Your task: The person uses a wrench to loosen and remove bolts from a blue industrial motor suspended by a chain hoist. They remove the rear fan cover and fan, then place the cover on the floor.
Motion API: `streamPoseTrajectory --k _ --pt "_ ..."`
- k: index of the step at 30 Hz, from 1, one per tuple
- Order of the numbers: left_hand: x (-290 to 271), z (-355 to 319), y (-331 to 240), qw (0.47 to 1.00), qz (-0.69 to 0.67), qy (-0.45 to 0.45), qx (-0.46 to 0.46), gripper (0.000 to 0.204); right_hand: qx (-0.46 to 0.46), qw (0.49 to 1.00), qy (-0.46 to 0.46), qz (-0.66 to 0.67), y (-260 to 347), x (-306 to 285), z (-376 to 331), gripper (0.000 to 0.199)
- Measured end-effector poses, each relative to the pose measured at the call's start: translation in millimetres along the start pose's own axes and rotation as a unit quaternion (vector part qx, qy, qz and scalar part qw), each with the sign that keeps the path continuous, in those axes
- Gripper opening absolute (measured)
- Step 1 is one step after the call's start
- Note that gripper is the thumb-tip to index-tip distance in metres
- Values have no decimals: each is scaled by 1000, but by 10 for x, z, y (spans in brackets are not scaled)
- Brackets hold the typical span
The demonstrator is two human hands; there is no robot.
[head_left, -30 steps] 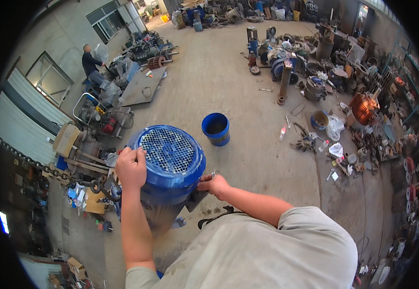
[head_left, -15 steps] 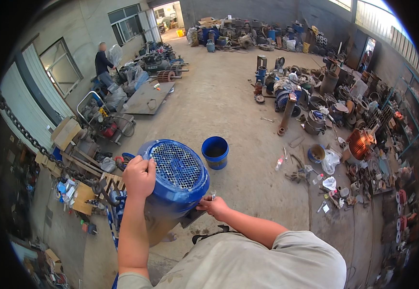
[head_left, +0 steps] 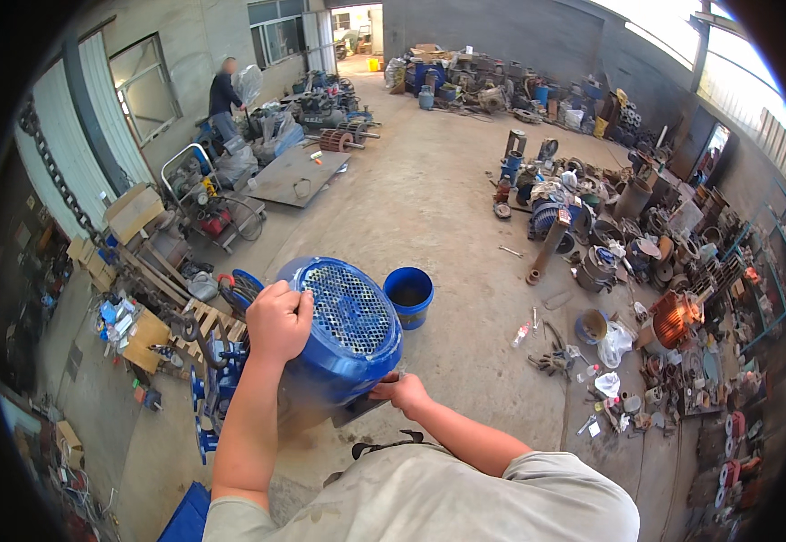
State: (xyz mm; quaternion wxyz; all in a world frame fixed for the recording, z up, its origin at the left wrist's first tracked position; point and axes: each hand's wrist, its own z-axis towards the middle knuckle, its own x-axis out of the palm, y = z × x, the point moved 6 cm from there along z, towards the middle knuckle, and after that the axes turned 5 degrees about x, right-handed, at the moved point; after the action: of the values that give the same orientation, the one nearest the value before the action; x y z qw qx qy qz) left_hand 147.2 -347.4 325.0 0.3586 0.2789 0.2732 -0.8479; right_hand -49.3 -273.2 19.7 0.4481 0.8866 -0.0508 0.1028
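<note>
A blue motor fan cover with a pale mesh grille stands tilted in front of me, the grille facing up. My left hand is closed on its left rim, thumb toward the grille. At the lower right side of the cover, my right hand has its fingers bent together beside a dark flat plate. What those fingers hold is hidden. The area below the cover is blurred. Just beyond it, a blue bucket with dark contents stands on the floor.
Blue metal parts and a wooden pallet lie left of me, near a hanging chain. Motor parts and scrap surround an orange motor on the right. A person stands far left beside a flat metal sheet.
The view has shifted, so the room appears lower and further right. Both hands remain at the fan cover. More blue parts now show at lower left.
</note>
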Motion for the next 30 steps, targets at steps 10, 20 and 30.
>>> streamPoseTrajectory --k 10,20,30 --pt "-52 -22 3 1000 21 -1 2 31 -48 998 0 -38 104 6 0 13" --pt "-96 -17 0 999 31 -20 4 30 -94 987 14 -132 60 -103 48 19" --pt "-573 -1508 -144 822 -484 -79 -290 30 -150 956 115 -223 606 41 -1343 23"
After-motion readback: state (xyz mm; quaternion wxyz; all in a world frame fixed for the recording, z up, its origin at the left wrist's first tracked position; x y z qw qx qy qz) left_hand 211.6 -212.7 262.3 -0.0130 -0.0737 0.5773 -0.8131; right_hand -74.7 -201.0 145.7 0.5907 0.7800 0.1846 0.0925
